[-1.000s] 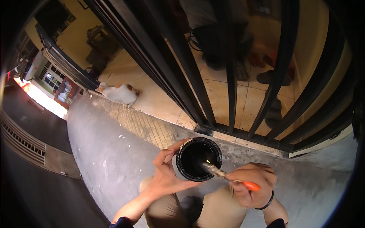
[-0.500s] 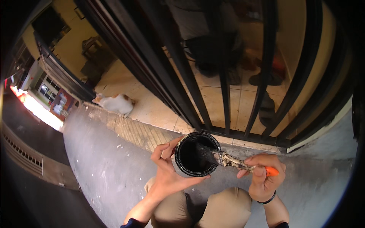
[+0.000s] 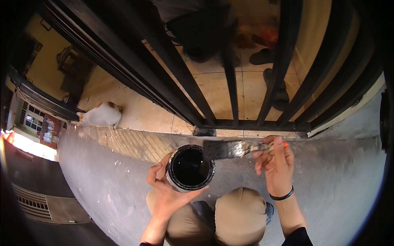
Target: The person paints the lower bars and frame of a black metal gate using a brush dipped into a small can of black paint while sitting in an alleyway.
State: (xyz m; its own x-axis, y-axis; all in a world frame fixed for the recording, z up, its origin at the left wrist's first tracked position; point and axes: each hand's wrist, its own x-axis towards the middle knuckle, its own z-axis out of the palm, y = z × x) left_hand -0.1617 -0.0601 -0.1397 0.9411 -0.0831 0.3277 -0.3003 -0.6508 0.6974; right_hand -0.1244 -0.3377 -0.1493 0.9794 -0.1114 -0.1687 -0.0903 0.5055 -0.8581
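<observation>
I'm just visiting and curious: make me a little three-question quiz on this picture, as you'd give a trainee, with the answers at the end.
1. What does each of the person's hands hold, the left hand and the right hand?
2. True or false: the dark wristband is on the person's left wrist.
3. Where is the white-and-orange cat?
A. Between the person's knees
B. At the picture's right edge
C. In the left part of the picture

Key:
1. The left hand holds a round, open can; the right hand holds a brush.
2. False: it is on the right wrist.
3. C
</observation>
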